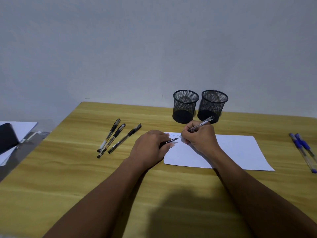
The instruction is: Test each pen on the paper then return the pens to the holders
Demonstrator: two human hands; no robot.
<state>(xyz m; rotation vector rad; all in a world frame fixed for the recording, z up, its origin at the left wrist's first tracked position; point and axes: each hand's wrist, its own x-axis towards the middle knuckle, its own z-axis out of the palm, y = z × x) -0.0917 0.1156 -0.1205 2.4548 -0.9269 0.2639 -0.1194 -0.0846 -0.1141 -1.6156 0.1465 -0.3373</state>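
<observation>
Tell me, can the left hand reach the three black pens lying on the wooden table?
Probably yes. Only bare yellow wooden table lies between the left hand and the three clear-barrelled black pens. But its grip is already round a slim black pen, so it would likely need to drop that first.

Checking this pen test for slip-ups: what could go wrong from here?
The left hand grips a black pen whose tip lies over the paper beside where the right hand writes with a clear pen; it might leave a stray mark.
The three black gel pens lie loose, and both mesh holders are empty; tested and untested pens could get mixed.
</observation>
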